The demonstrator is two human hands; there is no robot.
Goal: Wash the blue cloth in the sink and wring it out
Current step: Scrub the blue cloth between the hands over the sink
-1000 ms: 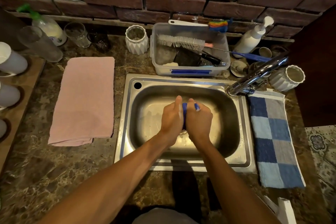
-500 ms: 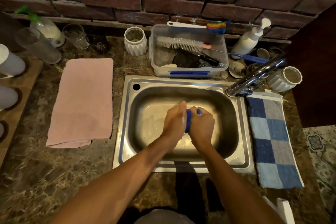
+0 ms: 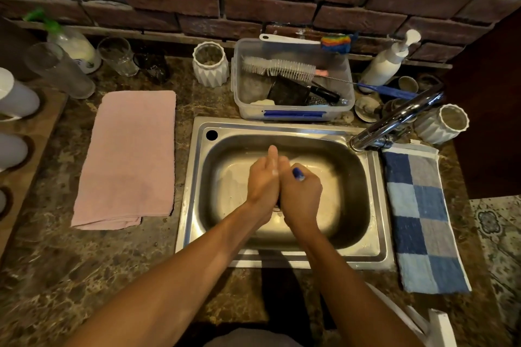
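- Left hand (image 3: 263, 182) and right hand (image 3: 300, 194) pressed together above sink (image 3: 194, 177), both clenched on blue cloth (image 3: 298, 173).
- Cloth almost fully hidden; only a blue tip visible above right fist.
- Tap (image 3: 394, 121) beyond, at sink's right rear corner.

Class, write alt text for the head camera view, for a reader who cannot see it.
Two bare hands, left hand and right hand, squeeze a bunched blue cloth between them over a steel sink. A pink towel lies to the sink's left, a blue checked towel to its right, and a clear tub of brushes behind.
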